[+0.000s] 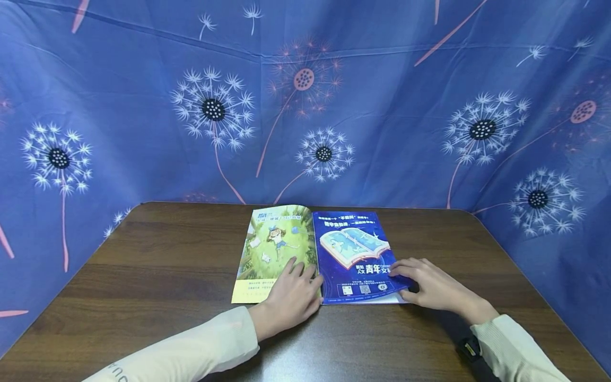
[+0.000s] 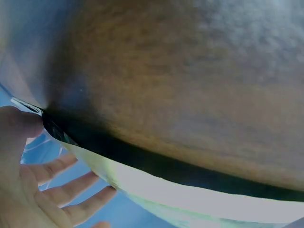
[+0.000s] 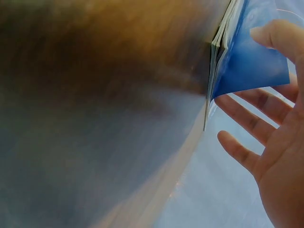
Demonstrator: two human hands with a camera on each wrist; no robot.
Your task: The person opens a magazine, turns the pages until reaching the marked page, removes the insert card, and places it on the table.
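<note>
An open magazine (image 1: 260, 268) lies on the wooden table, its left page showing a green picture with a cartoon child above a yellow strip. The blue right page (image 1: 334, 278) carries a drawing of an open book and white lettering. My left hand (image 1: 291, 297) rests on the lower part of the left page beside the spine, fingers spread. At the lower right corner, my right hand (image 1: 429, 284) pinches the blue page. The right wrist view shows that page (image 3: 251, 61) lifted from the stack, with the thumb on one face and a finger behind it.
The brown wooden table (image 1: 167, 265) extends on both sides of the magazine. Behind it hangs a blue cloth (image 1: 382, 106) with dandelion prints. A small black device (image 1: 470, 348) sits at the right sleeve's cuff.
</note>
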